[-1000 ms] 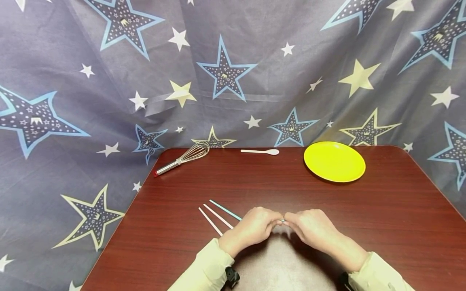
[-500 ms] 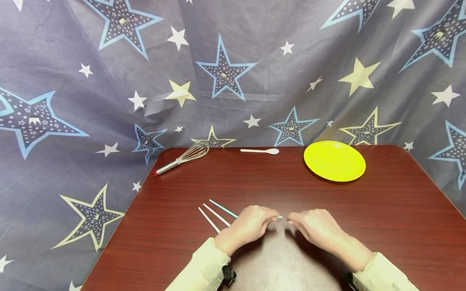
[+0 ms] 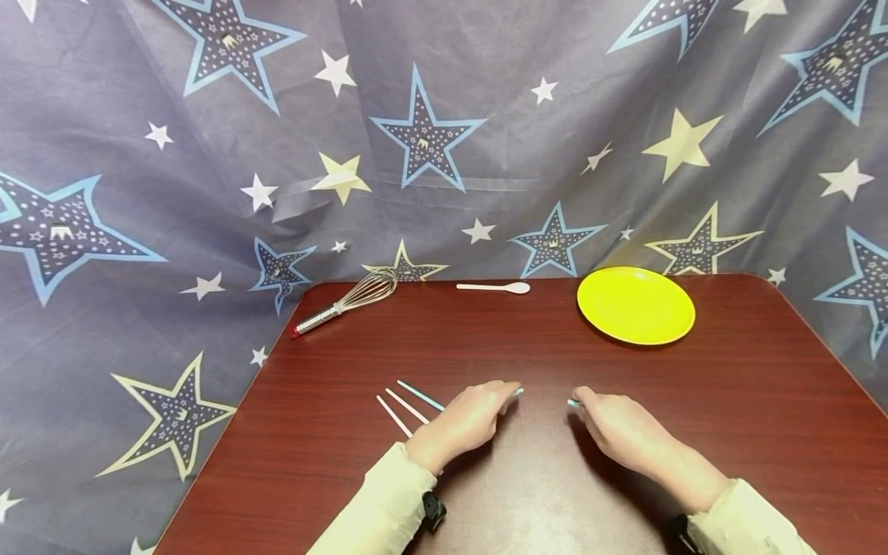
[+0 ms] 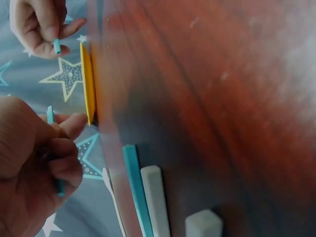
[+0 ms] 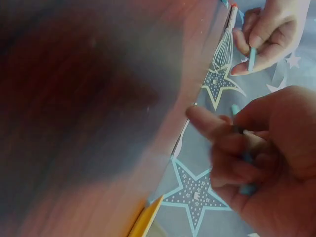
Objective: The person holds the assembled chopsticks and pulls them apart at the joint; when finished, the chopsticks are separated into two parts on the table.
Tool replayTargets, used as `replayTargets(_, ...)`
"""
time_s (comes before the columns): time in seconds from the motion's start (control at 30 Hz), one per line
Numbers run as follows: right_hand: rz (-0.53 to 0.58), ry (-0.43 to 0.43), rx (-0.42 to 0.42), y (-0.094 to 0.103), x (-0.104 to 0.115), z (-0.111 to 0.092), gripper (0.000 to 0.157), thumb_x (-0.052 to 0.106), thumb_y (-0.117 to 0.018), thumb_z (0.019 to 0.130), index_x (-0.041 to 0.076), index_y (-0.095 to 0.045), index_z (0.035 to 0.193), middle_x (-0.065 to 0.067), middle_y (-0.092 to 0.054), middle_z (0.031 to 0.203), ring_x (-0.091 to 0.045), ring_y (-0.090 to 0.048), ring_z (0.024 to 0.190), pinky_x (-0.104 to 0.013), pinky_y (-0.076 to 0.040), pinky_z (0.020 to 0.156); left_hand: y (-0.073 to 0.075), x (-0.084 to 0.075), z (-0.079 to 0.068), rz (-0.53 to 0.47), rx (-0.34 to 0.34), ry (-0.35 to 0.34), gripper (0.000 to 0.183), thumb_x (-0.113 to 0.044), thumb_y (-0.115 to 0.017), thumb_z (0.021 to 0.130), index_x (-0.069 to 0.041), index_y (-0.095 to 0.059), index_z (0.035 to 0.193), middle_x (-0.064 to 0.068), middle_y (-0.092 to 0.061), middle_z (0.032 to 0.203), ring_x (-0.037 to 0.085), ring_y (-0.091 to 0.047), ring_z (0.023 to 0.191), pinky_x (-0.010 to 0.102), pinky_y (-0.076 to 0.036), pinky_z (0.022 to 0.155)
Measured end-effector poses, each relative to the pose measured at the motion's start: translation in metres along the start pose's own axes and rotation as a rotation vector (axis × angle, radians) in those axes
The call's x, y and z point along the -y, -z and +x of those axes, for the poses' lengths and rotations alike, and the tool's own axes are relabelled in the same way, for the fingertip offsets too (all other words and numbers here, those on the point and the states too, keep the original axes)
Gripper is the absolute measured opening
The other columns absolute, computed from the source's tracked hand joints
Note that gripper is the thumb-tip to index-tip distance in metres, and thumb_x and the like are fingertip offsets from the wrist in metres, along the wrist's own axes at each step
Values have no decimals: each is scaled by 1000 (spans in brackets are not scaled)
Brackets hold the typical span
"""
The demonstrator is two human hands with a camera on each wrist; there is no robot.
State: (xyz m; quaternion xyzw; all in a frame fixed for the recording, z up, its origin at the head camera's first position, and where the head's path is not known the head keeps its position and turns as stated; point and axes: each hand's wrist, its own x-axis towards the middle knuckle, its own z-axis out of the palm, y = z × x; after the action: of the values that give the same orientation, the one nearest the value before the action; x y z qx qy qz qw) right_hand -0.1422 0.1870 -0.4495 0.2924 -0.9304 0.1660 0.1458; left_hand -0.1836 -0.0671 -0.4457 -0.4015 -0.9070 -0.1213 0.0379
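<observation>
My left hand is above the middle of the table, curled around a short teal stick whose tip juts past the thumb. To the right, apart from it, my right hand grips a second short teal stick; its end shows at the fingertips in the head view. Both sticks lie mostly inside the fingers. Beside and partly behind the left hand, a long teal stick and two pale sticks, one white and one pinkish, rest slantwise on the table. In the left wrist view they look square-edged, like chopsticks.
A wire whisk lies at the back left of the dark red table. Near the back edge is a white spoon, and a yellow plate stands at the back right. A star-patterned cloth hangs behind.
The two hands were together at the fingertips and have drawn apart, left hand to the left, right hand to the right. Each now shows a teal end. The table items stay put.
</observation>
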Motion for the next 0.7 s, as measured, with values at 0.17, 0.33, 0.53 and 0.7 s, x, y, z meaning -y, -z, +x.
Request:
replayTargets(0.17,-1,-38,49,2,-9,-4,24,-4,-64,85,5,-48,100,6,-46,63,-14,-53,52,-29,-42,46,-2,8,9,41,19,23,47,7,-58,88,-3,-53,134,2,-64,99,14,-63,89,27,-52,79)
replayTargets(0.33,-12,-54,39,3,-17,-3,21,2,-67,87,10,-48,90,7,-45,59,-14,-50,49,-29,-39,44,-4,17,23,14,-21,113,33,4,-59,90,-13,-60,118,-2,-67,89,15,-65,80,29,-52,68)
replayTargets(0.53,-52,-76,40,5,-23,-1,29,8,-74,84,16,-47,76,9,-41,57,-13,-43,48,-31,-37,45,-4,23,40,8,-52,243,3,-12,-64,93,-13,-60,92,-5,-62,73,20,-63,67,33,-50,59)
replayTargets(0.7,-55,-76,52,3,-28,0,32,7,-79,78,19,-50,70,12,-48,60,-12,-49,53,-32,-42,49,-8,28,54,37,-67,289,5,-17,-68,90,-16,-64,88,-6,-65,74,19,-66,73,35,-52,64)
